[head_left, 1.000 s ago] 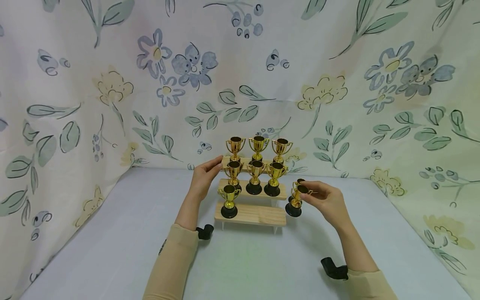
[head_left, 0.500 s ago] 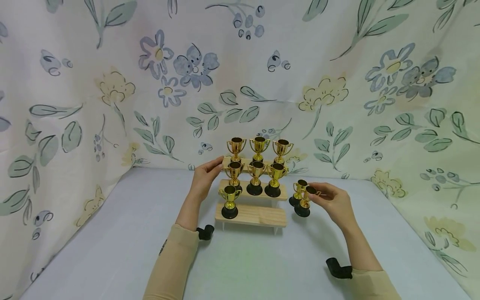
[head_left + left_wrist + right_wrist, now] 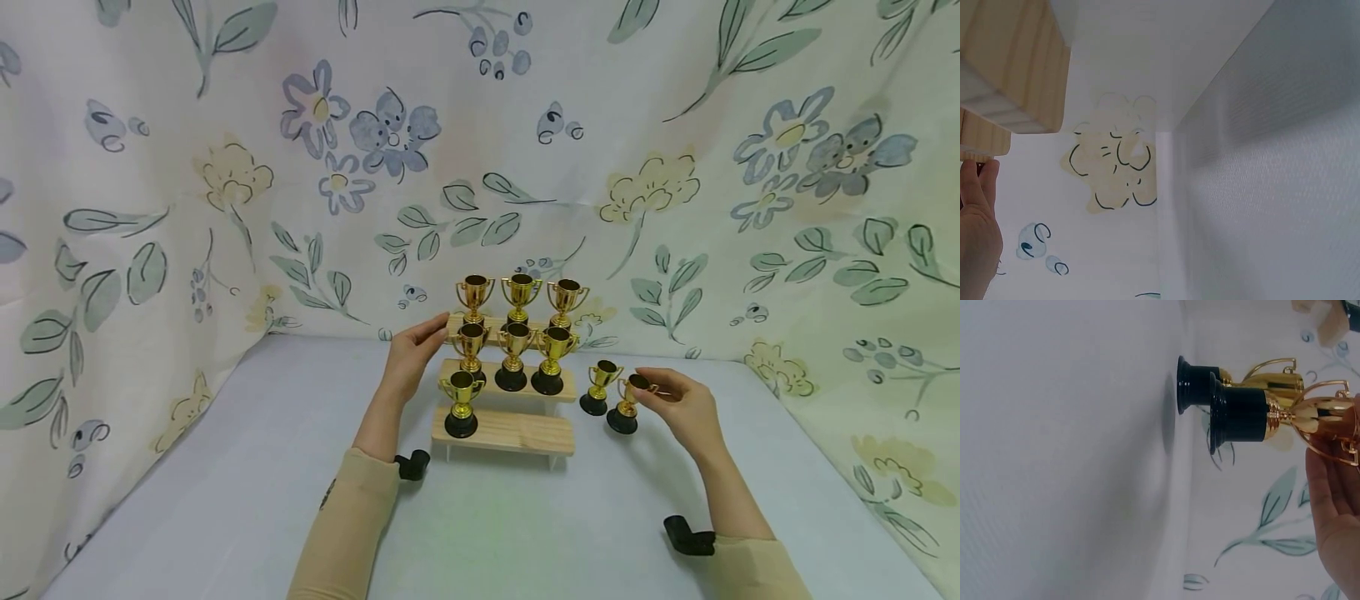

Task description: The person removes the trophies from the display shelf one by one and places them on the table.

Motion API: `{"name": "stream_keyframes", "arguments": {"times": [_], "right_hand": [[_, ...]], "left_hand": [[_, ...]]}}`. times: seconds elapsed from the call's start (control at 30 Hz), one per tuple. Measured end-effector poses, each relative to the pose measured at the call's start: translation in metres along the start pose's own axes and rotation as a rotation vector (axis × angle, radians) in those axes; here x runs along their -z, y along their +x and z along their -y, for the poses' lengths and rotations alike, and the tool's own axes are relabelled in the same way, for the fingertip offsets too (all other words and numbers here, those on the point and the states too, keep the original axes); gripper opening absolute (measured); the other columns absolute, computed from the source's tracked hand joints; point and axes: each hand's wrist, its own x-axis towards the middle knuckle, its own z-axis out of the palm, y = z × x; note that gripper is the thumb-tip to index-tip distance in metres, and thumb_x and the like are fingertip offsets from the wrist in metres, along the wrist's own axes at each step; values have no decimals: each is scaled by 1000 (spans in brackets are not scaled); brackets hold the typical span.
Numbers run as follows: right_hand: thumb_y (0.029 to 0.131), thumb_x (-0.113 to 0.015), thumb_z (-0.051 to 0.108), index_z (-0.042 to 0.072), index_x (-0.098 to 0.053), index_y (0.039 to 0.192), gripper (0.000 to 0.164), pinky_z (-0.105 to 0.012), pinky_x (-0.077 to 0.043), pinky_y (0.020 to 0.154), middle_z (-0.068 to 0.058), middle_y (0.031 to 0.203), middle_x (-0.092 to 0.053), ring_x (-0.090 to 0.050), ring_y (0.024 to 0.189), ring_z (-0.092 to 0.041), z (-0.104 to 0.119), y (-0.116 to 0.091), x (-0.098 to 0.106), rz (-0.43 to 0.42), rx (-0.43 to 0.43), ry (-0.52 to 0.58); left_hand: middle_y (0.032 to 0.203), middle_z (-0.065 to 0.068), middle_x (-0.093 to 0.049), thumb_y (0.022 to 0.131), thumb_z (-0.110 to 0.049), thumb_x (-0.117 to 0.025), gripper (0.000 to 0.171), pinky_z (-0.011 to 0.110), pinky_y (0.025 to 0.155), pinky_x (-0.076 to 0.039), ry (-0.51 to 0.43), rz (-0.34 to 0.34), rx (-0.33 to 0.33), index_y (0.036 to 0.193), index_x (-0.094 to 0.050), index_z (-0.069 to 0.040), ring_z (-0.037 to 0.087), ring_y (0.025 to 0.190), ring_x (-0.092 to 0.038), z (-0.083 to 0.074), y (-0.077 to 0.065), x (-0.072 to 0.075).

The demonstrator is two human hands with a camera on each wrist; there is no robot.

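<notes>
My right hand [image 3: 681, 408] pinches a gold trophy cup [image 3: 626, 410] with a black base by its upper part. The right wrist view shows this held trophy [image 3: 1247, 415] upright, its base slightly off the table. Just left of it, a second gold trophy [image 3: 597, 387] stands on the table. My left hand [image 3: 408, 354] touches the left end of the top shelf [image 3: 453, 323] of a three-tier wooden display stand, fingers fairly straight. Several trophies stand in the upper two rows. One trophy [image 3: 462, 404] occupies the left end of the bottom shelf [image 3: 517, 429].
A white-covered table [image 3: 480, 533] carries the stand, whose shelves rest on clear supports. Behind it hangs a floral cloth [image 3: 480, 150]. Black wrist mounts [image 3: 688, 537] stick out inward from both wrists.
My right hand has moved to the right with the trophy, away from the stand, uncovering the second trophy beside it. My left hand has stayed at the top shelf's end.
</notes>
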Motion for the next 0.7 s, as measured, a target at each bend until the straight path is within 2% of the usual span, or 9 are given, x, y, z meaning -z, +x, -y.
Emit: {"name": "stream_keyframes", "arguments": {"times": [0.13, 0.4, 0.47, 0.6, 0.7], "right_hand": [[90, -74, 32, 9, -70, 121, 39, -3, -53, 76, 3, 112, -69, -58, 87, 15, -3, 1, 0, -5, -1, -13], [91, -73, 32, 10, -70, 123, 39, -1, -51, 76, 14, 107, -66, -56, 87, 17, -8, 9, 0, -12, -6, -30], [91, -72, 32, 10, -69, 123, 39, 0, -50, 76, 8, 109, -68, -55, 86, 18, -8, 11, 1, -14, -15, -40], [92, -71, 32, 7, -68, 125, 41, 1, -49, 75, -11, 118, -68, -53, 86, 19, -10, 14, 3, -14, -23, -55], [92, -71, 31, 5, -67, 125, 42, 1, -49, 74, -16, 119, -67, -53, 85, 20, -12, 17, 5, -14, -20, -59]], "left_hand": [[153, 9, -48, 99, -18, -61, 45, 35, 121, -40, 27, -1, -26, 143, -53, -8, 26, 144, -44, 3, 1, 0], [154, 9, -47, 101, -14, -57, 45, 34, 123, -37, 0, 12, -4, 145, -51, -7, 24, 145, -43, -1, -1, 0], [155, 10, -45, 101, -14, -57, 46, 35, 124, -36, -5, 16, 1, 145, -49, -6, 24, 145, -42, -1, -1, 0], [156, 12, -44, 100, -16, -58, 47, 35, 125, -35, -13, 20, 3, 145, -50, -6, 24, 146, -41, -2, -1, 0], [156, 12, -44, 100, -16, -58, 46, 35, 125, -35, -16, 16, 3, 145, -50, -6, 25, 145, -42, -2, -1, 0]]}}
